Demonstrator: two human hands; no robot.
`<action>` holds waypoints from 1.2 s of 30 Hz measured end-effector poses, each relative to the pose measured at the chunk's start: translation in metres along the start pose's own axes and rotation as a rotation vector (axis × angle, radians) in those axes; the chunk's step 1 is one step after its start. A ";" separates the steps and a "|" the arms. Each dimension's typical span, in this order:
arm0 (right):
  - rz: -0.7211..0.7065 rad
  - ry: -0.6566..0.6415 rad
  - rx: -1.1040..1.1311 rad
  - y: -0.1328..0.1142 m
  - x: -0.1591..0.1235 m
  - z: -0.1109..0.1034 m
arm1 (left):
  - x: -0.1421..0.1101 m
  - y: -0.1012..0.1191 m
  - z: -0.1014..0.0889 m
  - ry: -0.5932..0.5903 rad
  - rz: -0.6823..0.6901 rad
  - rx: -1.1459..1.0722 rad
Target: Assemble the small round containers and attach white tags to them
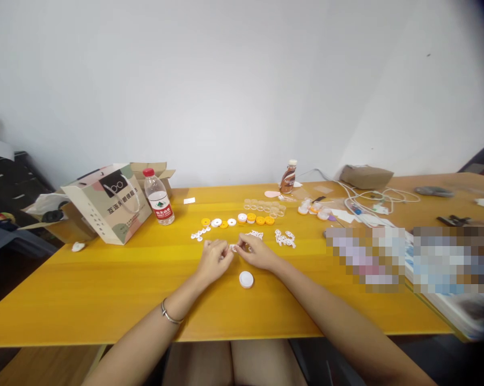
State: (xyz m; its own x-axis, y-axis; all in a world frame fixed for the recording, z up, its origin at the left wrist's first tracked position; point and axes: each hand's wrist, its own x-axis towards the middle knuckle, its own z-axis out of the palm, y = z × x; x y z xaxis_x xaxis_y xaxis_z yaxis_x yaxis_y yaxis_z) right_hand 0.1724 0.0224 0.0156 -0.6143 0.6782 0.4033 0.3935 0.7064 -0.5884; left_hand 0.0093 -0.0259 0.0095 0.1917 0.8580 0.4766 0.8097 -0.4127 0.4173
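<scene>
My left hand (217, 259) and my right hand (258, 251) meet over the middle of the table, fingers closed. Between their fingertips is a small white plastic piece (233, 247), pinched from both sides; its exact shape is too small to make out. Just below them on the table lies a round white cap (246, 279). Small white pegged pieces (200, 234) sit beyond my left hand. Openwork white pieces (285, 238) lie in a pile to the right, and another such pile (256, 234) is partly hidden behind my right hand.
Yellow and white discs (250, 218) form a row behind my hands, with clear rings (265, 207) farther back. A water bottle (159, 198) and paper bag (117, 206) stand left. A brown drink bottle (288, 178), white cables (363, 195) and a pixelated area occupy the right.
</scene>
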 end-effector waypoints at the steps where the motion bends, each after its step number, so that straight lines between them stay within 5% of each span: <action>1: 0.000 0.003 0.000 0.000 0.000 0.000 | 0.000 0.000 0.000 -0.001 0.001 -0.001; 18: -0.002 0.021 0.001 -0.001 0.000 0.000 | 0.000 -0.004 0.005 0.007 -0.036 -0.050; 27: 0.227 0.484 0.054 0.039 0.006 -0.038 | 0.001 -0.017 -0.002 0.128 -0.106 -0.118; 36: 0.182 0.188 0.026 0.047 0.004 -0.021 | 0.001 -0.015 -0.002 0.078 -0.076 -0.070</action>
State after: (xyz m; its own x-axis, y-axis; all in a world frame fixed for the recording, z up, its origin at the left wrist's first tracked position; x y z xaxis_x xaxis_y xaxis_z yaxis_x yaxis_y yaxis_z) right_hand 0.2029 0.0633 0.0043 -0.3959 0.8211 0.4111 0.4669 0.5655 -0.6799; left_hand -0.0036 -0.0196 0.0052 0.0850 0.8623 0.4993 0.7793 -0.3698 0.5059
